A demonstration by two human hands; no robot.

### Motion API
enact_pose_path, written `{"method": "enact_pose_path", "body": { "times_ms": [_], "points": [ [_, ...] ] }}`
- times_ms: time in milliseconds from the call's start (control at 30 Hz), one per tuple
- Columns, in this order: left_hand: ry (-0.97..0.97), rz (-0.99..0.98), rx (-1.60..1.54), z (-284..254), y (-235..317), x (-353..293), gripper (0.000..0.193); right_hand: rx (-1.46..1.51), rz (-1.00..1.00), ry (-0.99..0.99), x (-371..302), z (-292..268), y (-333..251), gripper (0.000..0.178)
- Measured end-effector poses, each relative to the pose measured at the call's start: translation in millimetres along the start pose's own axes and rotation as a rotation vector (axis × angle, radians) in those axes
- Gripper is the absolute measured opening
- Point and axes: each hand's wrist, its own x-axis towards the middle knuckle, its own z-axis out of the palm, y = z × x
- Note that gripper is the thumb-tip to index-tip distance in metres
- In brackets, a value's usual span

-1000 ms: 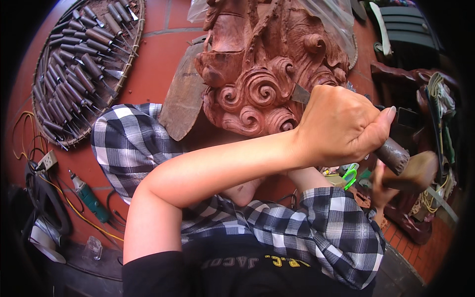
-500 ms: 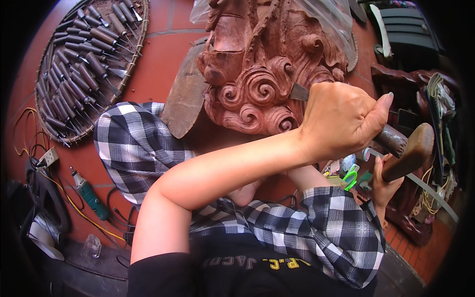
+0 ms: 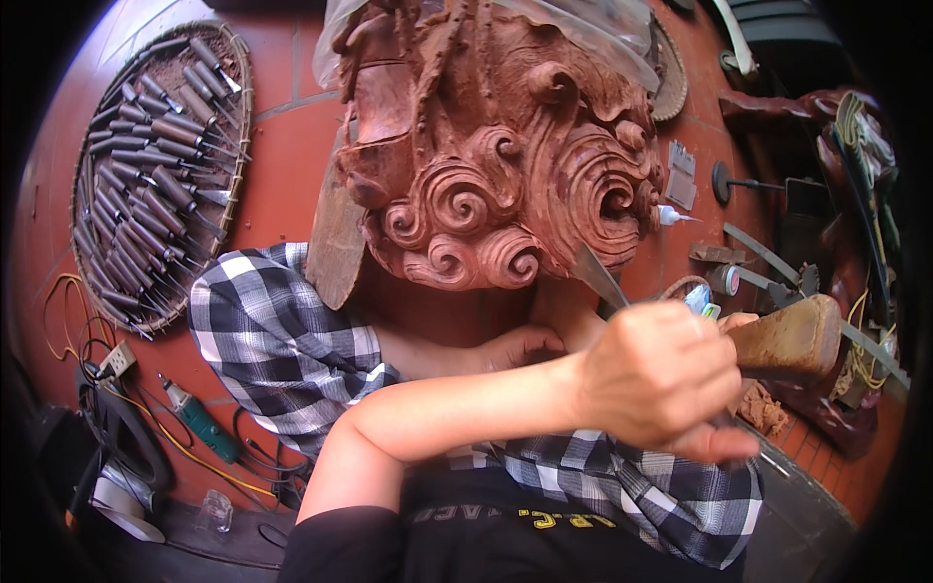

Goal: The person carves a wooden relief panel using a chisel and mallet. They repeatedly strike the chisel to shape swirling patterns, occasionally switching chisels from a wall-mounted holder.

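Observation:
A reddish-brown wood carving [image 3: 466, 209], covered in deep swirls, stands in front of my crossed legs. My left hand [image 3: 661, 379] is closed around a chisel, its handle mostly hidden by the fist. The chisel's flat steel blade [image 3: 601, 280] slants up-left, its tip over the lower right edge of the carving near a large swirl; I cannot tell whether it touches. Behind that fist, my right hand [image 3: 736, 322] shows only a few fingers, closed on a wooden mallet [image 3: 792, 338] just right of the chisel hand.
A round woven tray [image 3: 249, 92] of dark-handled chisels lies at the left. Below it are a green rotary tool [image 3: 202, 420], cables and a power strip [image 3: 119, 361]. A wooden board [image 3: 335, 243] leans beside the carving. Metal strips and a small glue bottle [image 3: 671, 215] lie to the right.
My left hand and the chisel have moved down toward me, with the blade now at the carving's lower right. The mallet has come up level behind the fist. The view has shifted.

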Motion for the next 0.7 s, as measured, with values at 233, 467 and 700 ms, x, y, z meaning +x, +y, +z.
{"method": "enact_pose_path", "body": {
  "times_ms": [233,467,700],
  "points": [
    [0.015,-0.045,0.077,-9,-42,12,0.046,0.292,0.155,-0.012,-2,8,-4,0.029],
    [0.062,-0.107,-0.004,-22,-51,14,0.040,0.294,0.231,-0.016,-11,-2,25,0.034],
    [0.133,-0.174,-0.156,-31,-61,18,0.041,0.425,-0.152,0.120,5,0,18,0.026]
  ]
}}
